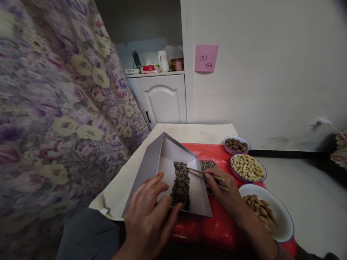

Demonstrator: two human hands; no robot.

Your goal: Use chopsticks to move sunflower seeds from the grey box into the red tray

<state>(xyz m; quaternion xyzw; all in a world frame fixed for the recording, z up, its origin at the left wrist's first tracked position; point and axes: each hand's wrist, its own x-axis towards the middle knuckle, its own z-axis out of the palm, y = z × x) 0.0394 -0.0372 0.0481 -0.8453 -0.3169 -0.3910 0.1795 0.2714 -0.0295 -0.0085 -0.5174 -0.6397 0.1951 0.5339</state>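
Observation:
A grey-white open box (151,162) stands on the table with a strip of striped sunflower seeds (181,184) across its floor. My right hand (223,187) grips a pair of chopsticks (199,172), whose tips reach over the box's right wall to the far end of the seeds. My left hand (151,209) lies at the near left of the box, fingers spread, with nothing held; the thumb is close to the near end of the strip. More sunflower seeds (208,165) lie beyond the right wall, partly hidden by my right hand.
Along the right edge are a bowl of round brown nuts (235,144), a bowl of peanuts (248,168) and a larger bowl of almond-like nuts (282,213). Red sheeting (192,231) covers part of the cream tablecloth (121,184). A floral curtain (67,108) hangs at left.

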